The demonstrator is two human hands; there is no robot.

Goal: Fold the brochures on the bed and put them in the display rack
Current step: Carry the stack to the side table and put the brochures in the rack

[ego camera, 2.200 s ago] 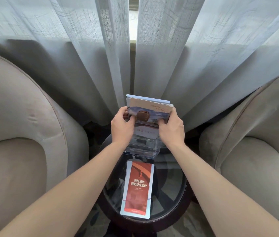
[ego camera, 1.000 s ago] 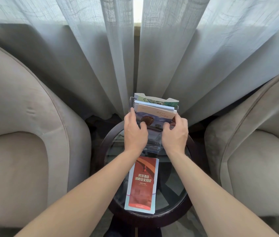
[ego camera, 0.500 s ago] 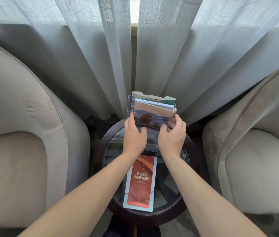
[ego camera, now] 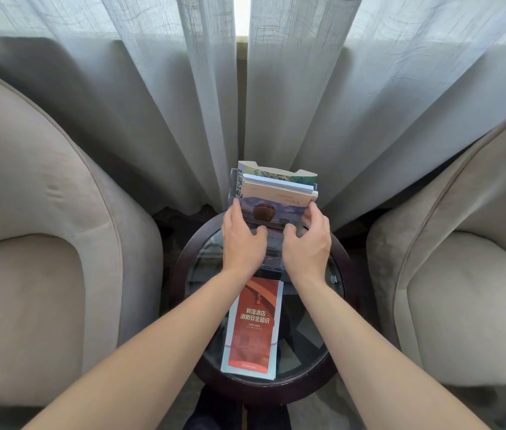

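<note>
A clear display rack (ego camera: 232, 189) stands at the far side of a round glass table (ego camera: 337, 301). Several folded brochures stand in it: a green-patterned one (ego camera: 276, 174) at the back and one picturing a brown bowl (ego camera: 264, 211) in front. My left hand (ego camera: 242, 243) grips the front brochure's lower left edge, fingers along the rack's side. My right hand (ego camera: 307, 243) holds its lower right corner, fingers curled round the edge. A folded red brochure (ego camera: 253, 324) with white Chinese lettering lies flat on the glass between my forearms.
A beige armchair (ego camera: 43, 243) flanks the table on the left and another (ego camera: 462, 274) on the right. Sheer grey curtains (ego camera: 152, 88) hang right behind the rack. The table's dark wooden rim (ego camera: 180, 274) circles the glass.
The brochures I held above the rack have gone down into it. My hands have slid lower along the front brochure, so more of its picture shows.
</note>
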